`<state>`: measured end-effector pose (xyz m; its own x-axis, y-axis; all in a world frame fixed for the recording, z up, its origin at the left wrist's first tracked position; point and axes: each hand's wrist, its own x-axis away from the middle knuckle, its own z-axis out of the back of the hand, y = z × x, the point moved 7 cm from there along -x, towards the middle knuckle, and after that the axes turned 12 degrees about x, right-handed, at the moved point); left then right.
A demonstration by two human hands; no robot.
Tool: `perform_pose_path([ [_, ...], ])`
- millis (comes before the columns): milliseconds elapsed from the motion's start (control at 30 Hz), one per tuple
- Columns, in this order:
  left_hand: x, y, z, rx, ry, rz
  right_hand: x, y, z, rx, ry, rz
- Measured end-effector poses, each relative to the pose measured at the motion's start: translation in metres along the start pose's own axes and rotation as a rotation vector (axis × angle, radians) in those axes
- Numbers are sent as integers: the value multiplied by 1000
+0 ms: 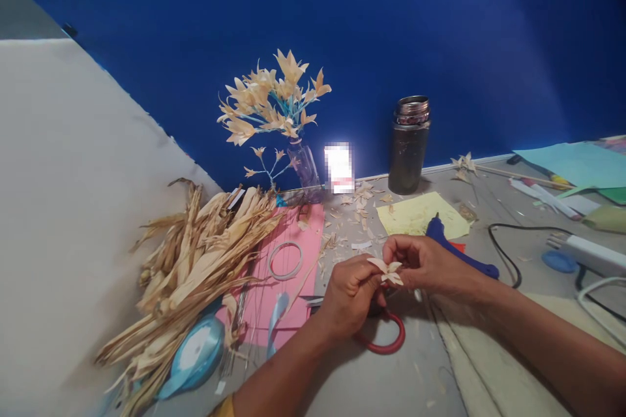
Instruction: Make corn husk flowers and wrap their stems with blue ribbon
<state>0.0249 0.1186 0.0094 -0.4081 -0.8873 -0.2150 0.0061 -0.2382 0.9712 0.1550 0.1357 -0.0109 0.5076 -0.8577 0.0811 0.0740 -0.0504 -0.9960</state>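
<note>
My left hand [348, 294] and my right hand [424, 263] meet over the grey table [352, 378], both pinching a small pale husk flower [388, 271] with pointed petals. Under the hands lie red-handled scissors [386, 339], partly hidden. A blue glue gun [460, 250] rests just behind my right hand. A pile of dried corn husks [195, 267] lies to the left of my left hand.
A glass vase with husk flowers on blue stems [281, 110] stands by the blue wall. A metal flask [409, 143], yellow paper [415, 215], pink paper [293, 254] with a tape ring [285, 261], blue ribbon roll [195, 352], black cable [503, 247], coloured papers at the far right.
</note>
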Motion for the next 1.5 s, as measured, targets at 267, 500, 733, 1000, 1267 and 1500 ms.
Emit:
perform_pose_path([
  [267,3,10,-11,129,-89,15,2,-11,6,241,44,90],
  [500,5,-5,-20,485,-114,276,5,-18,10,342,144,116],
  [733,1,-19,-10,584,32,297,8,-26,6,422,137,102],
  [1000,3,-29,-21,906,-52,385,10,-18,-1,343,-89,80],
  [1267,-1,-34,-19,1008,-47,360,13,-22,6,121,71,79],
  [1500,2,-40,-20,941,-4,411,13,-28,5,306,195,129],
])
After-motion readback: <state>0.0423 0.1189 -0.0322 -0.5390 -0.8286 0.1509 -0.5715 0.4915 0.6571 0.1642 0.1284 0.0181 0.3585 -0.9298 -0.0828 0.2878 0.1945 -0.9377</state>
